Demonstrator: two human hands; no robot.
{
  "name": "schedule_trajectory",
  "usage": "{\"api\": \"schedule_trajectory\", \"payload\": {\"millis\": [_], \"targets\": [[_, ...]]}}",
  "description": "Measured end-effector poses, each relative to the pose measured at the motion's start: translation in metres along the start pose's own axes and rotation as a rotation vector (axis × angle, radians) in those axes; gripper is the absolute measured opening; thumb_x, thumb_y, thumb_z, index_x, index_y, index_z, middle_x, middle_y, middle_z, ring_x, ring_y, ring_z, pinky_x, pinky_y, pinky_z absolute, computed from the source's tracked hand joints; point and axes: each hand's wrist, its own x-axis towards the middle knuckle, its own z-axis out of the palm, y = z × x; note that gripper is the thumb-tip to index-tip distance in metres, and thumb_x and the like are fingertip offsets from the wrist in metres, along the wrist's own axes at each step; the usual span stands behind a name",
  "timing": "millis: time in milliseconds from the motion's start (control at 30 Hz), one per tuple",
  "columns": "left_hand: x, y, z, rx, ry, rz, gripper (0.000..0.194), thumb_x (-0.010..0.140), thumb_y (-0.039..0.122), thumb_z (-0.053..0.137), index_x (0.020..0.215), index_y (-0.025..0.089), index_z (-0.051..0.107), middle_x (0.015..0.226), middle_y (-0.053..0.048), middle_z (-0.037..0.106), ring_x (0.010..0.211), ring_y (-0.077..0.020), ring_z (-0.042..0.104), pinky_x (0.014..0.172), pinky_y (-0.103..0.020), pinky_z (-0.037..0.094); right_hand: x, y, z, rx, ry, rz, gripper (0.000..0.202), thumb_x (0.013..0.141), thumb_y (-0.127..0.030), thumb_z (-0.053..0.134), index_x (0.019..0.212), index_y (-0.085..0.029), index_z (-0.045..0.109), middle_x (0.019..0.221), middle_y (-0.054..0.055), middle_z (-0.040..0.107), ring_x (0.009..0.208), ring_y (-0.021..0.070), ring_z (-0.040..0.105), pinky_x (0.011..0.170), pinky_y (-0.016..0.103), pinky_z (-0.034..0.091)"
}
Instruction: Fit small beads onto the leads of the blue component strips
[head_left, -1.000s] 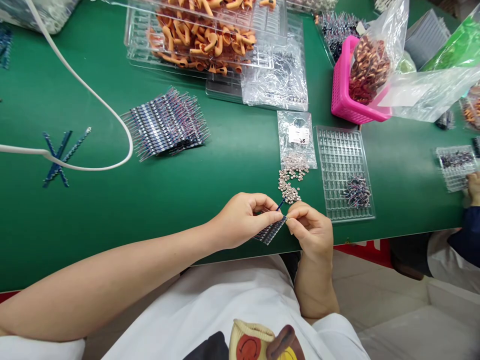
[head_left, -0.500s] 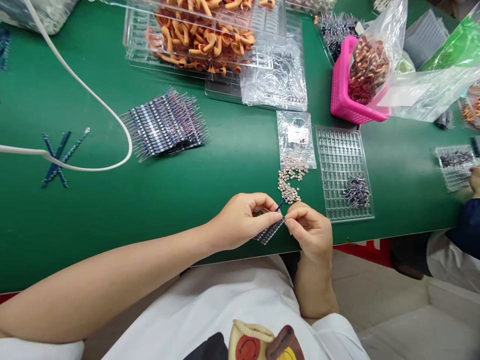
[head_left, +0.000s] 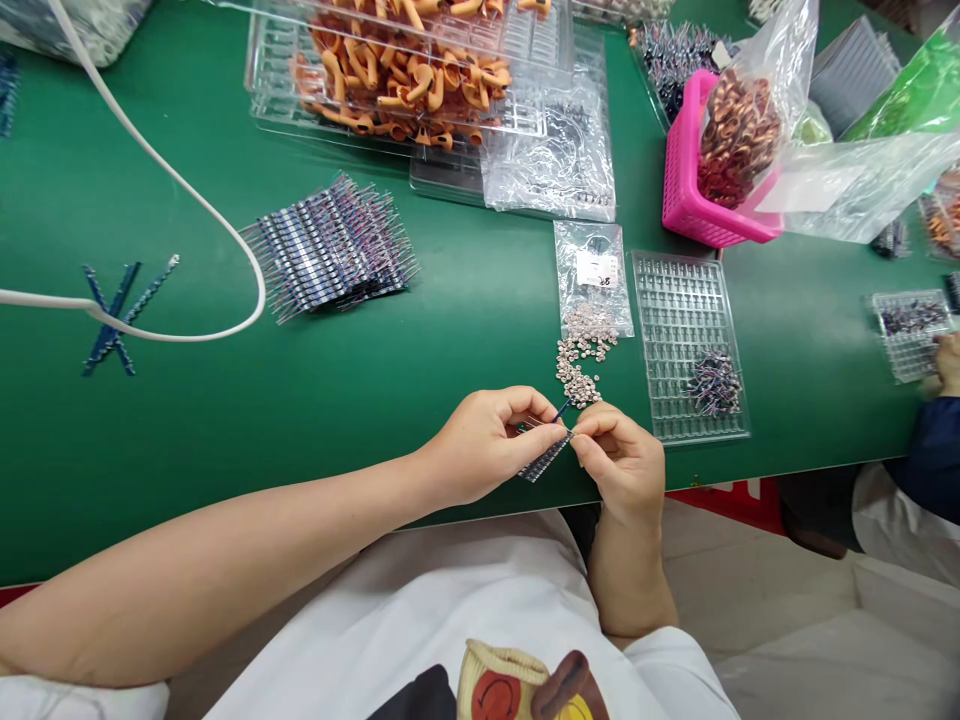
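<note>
My left hand is closed on a dark circuit board panel with thin wires, its lower part showing below the thumb. My right hand pinches at the panel's right edge, fingertips close to the left thumb; whatever small piece lies between them is hidden. A narrow blue strip sticks up between the two hands. Just beyond the fingers lies a pile of small round pinkish parts, spilling from a clear labelled bag.
Right of my hands is a clear tray bearing a heap of small wired boards. A stack of wired panels, crossed blue strips and a white cable lie left. Behind stand orange shells and a pink basket. A co-worker's hand shows far right.
The panel's visible end below my left thumb has shifted slightly up and tilted. Both hands stay nearly in the same place.
</note>
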Motion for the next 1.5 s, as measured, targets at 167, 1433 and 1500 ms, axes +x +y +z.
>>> {"api": "schedule_trajectory", "payload": {"millis": [167, 1433, 1500], "targets": [[0.0000, 0.0008, -0.0008, -0.014, -0.003, -0.010, 0.019, 0.080, 0.033, 0.069, 0.081, 0.015, 0.063, 0.071, 0.000, 0.061, 0.060, -0.0097, 0.050, 0.052, -0.021, 0.041, -0.0009, 0.0003, 0.0008, 0.000, 0.001, -0.007, 0.008, 0.090, -0.017, 0.069, 0.083, -0.022, 0.069, 0.075, 0.000, 0.058, 0.067, 0.0138, 0.051, 0.055, 0.027, 0.035], [0.0006, 0.0017, -0.0016, -0.179, -0.056, -0.075, 0.020, 0.078, 0.030, 0.074, 0.078, 0.016, 0.060, 0.069, 0.001, 0.067, 0.057, -0.0097, 0.055, 0.053, -0.021, 0.038, 0.0001, -0.0025, 0.0023, 0.073, 0.012, 0.050, 0.008, 0.088, -0.028, 0.072, 0.083, -0.022, 0.068, 0.074, 0.002, 0.065, 0.068, 0.0169, 0.064, 0.061, 0.030, 0.054], [0.0005, 0.0019, -0.0016, -0.177, -0.053, -0.076, 0.020, 0.078, 0.030, 0.074, 0.078, 0.016, 0.060, 0.068, 0.001, 0.066, 0.056, -0.0092, 0.054, 0.052, -0.021, 0.038, 0.0003, -0.0027, 0.0025, 0.062, 0.018, 0.049, 0.009, 0.087, -0.029, 0.072, 0.083, -0.022, 0.068, 0.073, 0.002, 0.065, 0.067, 0.0170, 0.064, 0.061, 0.031, 0.055]]}}
